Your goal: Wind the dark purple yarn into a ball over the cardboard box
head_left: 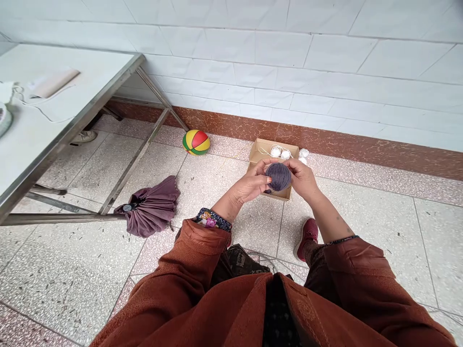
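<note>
A round ball of dark purple-grey yarn [278, 177] is held up in front of me between both hands. My left hand [255, 182] grips its left side, thumb in front and fingers behind. On the other side, my right hand [302, 177] has its fingers bent against the ball's upper right edge. Below and behind the ball, a shallow cardboard box [257, 149] rests on the floor. White yarn balls [280, 153] lie at the box's far end, and more white yarn [304, 154] shows by its right edge. A small dark piece in the box is partly hidden by my hands.
To the left stands a metal-framed table [104, 67] bearing a rolled item [54, 83] and loose string. A folded purple umbrella-like cloth [154, 206] lies near its leg. A red, yellow and green ball [196, 142] sits by the tiled wall [282, 53]. Beneath the table, a shoe [85, 137] is visible.
</note>
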The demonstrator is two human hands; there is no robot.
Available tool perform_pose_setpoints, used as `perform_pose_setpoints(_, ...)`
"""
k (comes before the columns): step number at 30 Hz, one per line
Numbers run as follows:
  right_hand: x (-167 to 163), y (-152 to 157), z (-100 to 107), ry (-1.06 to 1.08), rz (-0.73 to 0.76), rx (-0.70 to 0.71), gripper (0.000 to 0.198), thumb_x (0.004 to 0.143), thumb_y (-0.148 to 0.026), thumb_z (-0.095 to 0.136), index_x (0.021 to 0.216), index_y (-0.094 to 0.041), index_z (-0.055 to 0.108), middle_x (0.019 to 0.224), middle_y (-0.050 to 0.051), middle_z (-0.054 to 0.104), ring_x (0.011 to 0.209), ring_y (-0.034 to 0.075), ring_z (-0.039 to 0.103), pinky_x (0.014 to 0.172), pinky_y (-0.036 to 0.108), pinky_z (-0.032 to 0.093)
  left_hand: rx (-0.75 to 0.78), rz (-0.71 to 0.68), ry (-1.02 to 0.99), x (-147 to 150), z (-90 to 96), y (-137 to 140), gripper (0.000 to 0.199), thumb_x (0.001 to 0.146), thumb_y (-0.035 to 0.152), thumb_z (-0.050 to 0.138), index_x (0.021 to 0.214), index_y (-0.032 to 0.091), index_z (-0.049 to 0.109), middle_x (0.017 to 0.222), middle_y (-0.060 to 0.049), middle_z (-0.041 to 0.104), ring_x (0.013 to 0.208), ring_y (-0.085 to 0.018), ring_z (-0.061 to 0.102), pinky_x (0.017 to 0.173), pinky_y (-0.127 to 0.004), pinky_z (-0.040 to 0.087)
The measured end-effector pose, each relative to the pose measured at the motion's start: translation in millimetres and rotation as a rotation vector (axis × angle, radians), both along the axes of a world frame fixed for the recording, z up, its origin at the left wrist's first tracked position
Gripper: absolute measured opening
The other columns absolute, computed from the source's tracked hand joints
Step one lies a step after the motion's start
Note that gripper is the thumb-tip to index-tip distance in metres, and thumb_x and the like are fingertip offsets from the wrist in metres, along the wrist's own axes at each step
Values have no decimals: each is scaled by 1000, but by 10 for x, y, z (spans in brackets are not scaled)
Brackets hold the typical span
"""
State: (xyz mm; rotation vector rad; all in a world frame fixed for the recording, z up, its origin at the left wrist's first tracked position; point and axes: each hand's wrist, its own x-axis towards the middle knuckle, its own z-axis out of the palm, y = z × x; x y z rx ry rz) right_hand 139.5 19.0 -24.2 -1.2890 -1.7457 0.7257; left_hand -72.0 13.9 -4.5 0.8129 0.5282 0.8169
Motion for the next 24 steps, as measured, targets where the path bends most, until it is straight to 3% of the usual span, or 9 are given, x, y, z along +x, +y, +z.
perform_pose_setpoints(4,-10,-12,-13,-90,49,-52,9,94,-27,62,85,-24,65,82,4,68,81,22,64,75,34,48,-25,61,8,-5,-9,49,53,68,32,89,116,20,70,114,-7,73,105,-22,70,96,-36,55)
perform_pose_setpoints(9,-30,-24,16,-117,102,-86,15,96,-30,61,83,-24,63,82,4,67,78,21,61,74,34,47,-50,230,66,-9,-12,98,44,69,29,87,108,19,69,109,-5,73,104,-19,69,96,-34,53)
perform_pose_setpoints(16,-89,-140,179,-25,364,-181,22,102,-41,64,91,-24,71,81,1,68,70,16,56,68,31,44,14,395,289,16,-68,134,41,69,25,81,106,19,65,104,-3,71,98,-17,65,93,-33,51)
perform_pose_setpoints(19,-71,-139,253,30,287,-123,23,103,-43,64,93,-25,73,84,2,71,73,18,59,70,32,47,46,355,387,23,-66,123,41,69,25,81,106,19,65,103,-3,70,96,-17,64,90,-32,50)
perform_pose_setpoints(24,-36,-77,238,19,139,10,22,102,-44,67,90,-27,73,90,4,75,85,23,65,83,39,54,-19,143,380,23,-19,68,37,71,28,80,104,18,65,101,-4,69,91,-16,64,81,-30,50)
